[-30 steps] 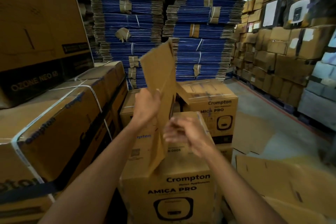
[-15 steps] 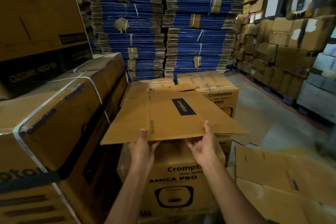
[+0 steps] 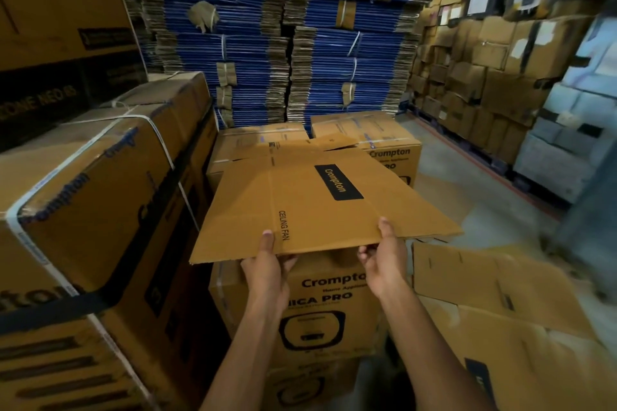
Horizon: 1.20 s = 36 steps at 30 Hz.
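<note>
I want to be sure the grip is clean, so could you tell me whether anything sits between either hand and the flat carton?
Nothing visible does. The left hand and the right hand both grip the near edge of the carton directly, thumbs on top, fingers underneath; the underside itself is hidden.

2 hands (image 3: 267, 272) (image 3: 384, 264) pinch carton (image 3: 310, 213) (flattened, level).

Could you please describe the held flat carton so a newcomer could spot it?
Before the blue stacks, find the nearest Crompton box. Above it, the left hand and right hand hold a flattened carton by its near edge. Unlike the flat cartons lying at right, it is held level, reading CEILING FAN.
</note>
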Available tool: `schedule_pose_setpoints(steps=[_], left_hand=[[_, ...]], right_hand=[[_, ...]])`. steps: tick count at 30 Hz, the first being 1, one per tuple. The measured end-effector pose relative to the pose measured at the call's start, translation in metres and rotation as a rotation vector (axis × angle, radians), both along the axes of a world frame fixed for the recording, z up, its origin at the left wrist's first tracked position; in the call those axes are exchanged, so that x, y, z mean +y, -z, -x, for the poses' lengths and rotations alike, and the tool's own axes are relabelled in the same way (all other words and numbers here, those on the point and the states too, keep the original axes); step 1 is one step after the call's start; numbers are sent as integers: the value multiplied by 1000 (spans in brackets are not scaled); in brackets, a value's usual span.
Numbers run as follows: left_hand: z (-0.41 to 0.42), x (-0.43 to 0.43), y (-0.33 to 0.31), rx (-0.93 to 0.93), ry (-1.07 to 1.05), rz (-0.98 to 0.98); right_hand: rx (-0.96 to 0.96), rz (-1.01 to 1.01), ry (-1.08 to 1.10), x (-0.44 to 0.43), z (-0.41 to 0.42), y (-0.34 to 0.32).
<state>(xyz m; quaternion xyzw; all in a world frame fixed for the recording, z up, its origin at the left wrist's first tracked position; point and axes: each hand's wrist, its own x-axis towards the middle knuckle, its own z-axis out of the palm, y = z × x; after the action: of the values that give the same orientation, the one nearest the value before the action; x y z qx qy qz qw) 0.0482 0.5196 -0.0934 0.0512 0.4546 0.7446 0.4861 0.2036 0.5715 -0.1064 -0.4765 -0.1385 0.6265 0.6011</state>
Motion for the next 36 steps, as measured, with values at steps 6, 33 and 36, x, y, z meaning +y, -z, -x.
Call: schedule_pose_setpoints(steps=[6,33,36], left_hand=[[-9,-11,0,44,37,-89],[-353,-100,44,-22,502,-81],[-378,-104,81,-53,538,-7]], right_hand=[[34,-60,76,-22,-11,-8],[144,-139,312,-175,-377,44],[137,-67,315,-184,-402,80]])
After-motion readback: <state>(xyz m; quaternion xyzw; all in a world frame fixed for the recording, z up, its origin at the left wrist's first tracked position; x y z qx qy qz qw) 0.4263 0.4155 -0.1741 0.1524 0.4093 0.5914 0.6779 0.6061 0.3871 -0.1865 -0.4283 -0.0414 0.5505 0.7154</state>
